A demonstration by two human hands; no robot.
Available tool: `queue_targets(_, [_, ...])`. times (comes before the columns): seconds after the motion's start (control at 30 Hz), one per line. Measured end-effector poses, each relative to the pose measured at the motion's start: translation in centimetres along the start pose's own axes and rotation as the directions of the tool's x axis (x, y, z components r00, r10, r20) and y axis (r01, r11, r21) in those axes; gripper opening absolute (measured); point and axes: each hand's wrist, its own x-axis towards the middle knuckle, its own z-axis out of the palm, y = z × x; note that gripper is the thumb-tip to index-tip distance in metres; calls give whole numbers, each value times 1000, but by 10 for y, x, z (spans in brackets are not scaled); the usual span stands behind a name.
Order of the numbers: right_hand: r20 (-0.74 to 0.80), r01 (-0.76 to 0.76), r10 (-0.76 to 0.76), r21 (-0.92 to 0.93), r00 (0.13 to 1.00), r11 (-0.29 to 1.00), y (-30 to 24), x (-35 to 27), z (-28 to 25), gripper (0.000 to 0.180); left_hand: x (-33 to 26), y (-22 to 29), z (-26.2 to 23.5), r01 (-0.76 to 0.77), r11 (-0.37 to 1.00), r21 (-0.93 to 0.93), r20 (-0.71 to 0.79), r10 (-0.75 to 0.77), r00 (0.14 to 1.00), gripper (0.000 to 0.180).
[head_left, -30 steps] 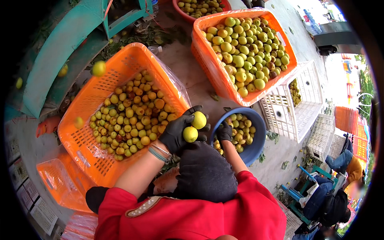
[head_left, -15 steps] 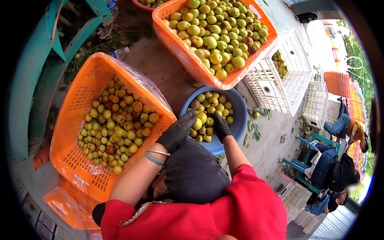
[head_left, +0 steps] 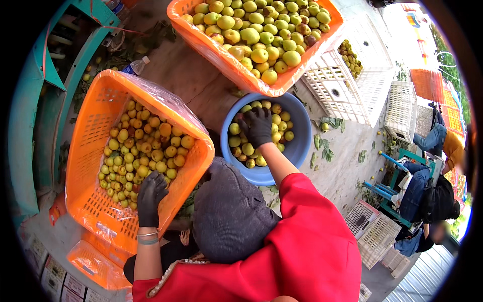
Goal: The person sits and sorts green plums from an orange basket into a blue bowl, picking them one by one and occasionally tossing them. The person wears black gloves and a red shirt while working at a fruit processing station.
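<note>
My left hand (head_left: 151,197), in a black glove, is over the near edge of the small yellow-green round fruit (head_left: 136,151) in the tilted orange crate (head_left: 85,146). Its fingers are a little bent and apart, with no fruit visible in them; the palm side is hidden. My right hand (head_left: 257,128), also gloved in black, reaches down into the blue basin (head_left: 302,141). Its fingers spread over the plum-like fruit (head_left: 276,123) there, and the fingertips are partly hidden among them.
Another orange crate (head_left: 201,45), lined with plastic and full of larger fruit, stands beyond the basin. White crates (head_left: 332,83) are to the right, with leaves on the floor. Green metal machinery (head_left: 35,126) stands left. People (head_left: 432,201) sit at far right.
My left hand has moved from the basin's near side leftward to the orange crate. My right hand has shifted up and left, deeper over the basin. The view has shifted slightly.
</note>
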Motion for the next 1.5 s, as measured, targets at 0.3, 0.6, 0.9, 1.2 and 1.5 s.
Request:
queue_targets(0.3, [42, 129, -122, -270, 992, 954, 92, -127, -6, 42, -27, -65, -55, -3, 997, 71, -15, 4, 1000, 35])
queue_targets(0.6, [-132, -104, 137, 227, 982, 968, 57, -84, -38, 41, -48, -70, -110, -138, 644, 752, 55, 147, 988, 35])
queue_targets(0.9, [174, 242, -544, 756, 821, 607, -197, 65, -131, 21, 32, -64, -38, -578, 296, 760, 315, 610, 727, 37])
queue_targets(1.2, [532, 904, -825, 233, 190, 358, -265, 29, 36, 30, 21, -103, -86, -259, 390, 884, 178, 232, 956, 30])
queue_targets(1.5, [944, 750, -324, 257, -61, 609, -277, 54, 31, 37, 43, -47, -127, -241, 348, 906, 112, 352, 929, 26])
